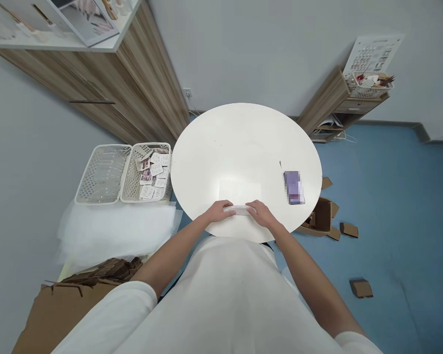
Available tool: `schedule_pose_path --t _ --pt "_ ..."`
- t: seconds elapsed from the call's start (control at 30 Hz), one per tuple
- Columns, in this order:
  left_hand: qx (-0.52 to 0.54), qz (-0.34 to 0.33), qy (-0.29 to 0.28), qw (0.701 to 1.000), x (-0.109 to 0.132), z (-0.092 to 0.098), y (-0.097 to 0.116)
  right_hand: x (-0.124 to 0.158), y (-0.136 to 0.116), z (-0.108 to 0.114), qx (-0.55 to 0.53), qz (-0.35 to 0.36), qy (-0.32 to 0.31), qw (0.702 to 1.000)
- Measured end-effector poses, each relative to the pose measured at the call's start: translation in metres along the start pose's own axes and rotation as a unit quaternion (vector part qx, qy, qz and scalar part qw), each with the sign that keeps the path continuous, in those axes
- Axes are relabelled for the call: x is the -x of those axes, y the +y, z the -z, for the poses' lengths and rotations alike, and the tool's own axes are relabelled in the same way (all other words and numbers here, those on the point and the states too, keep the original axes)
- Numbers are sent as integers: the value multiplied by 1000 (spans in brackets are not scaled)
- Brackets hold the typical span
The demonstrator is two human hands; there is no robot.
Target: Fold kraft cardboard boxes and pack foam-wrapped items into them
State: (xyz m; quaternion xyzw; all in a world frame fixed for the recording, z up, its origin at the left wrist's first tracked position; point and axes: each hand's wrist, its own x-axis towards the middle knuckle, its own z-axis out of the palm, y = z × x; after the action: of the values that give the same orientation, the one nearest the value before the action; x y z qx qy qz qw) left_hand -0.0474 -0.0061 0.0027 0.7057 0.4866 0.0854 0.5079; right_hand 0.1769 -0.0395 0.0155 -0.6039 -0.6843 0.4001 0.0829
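Observation:
My left hand [220,211] and my right hand [260,213] are at the near side of a round white table [239,137]. Between them is a narrow, whitish, translucent roll [239,210], with the fingers of each hand curled round one end. Its material looks like thin foam sheet or soft film, and whatever may be inside is hidden. Directly beyond the roll, a thin pale sheet [239,188] lies flat on the tabletop, barely distinct from the white surface. I cannot tell whether the sheet joins the roll.
A purple pixelated item [294,188] lies at the table's right. To the left stand a basket of printed cards [153,179], a basket of clear plastic pieces [105,174], stacked translucent sheets [118,228] and a large carton [59,309]. An opened cardboard box [324,216] sits on the floor.

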Motion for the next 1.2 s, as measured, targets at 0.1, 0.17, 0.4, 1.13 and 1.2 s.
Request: schedule_pose_path --t 0.1,0.17,0.4,1.13,1.2 --pt "48 45 29 997 -3 6 -15 -14 3 5 -51 -45 2 998" --pt "56 76 59 994 -7 7 -25 -21 7 6 -74 -77 -1 994" --pt "13 155 127 980 -12 4 -35 -32 18 -3 -96 -92 47 990" --pt "-324 -118 26 938 -11 -53 8 10 25 -33 -303 -251 144 908" --pt "-335 -124 26 934 -8 -54 4 11 19 -34 -315 -228 128 912"
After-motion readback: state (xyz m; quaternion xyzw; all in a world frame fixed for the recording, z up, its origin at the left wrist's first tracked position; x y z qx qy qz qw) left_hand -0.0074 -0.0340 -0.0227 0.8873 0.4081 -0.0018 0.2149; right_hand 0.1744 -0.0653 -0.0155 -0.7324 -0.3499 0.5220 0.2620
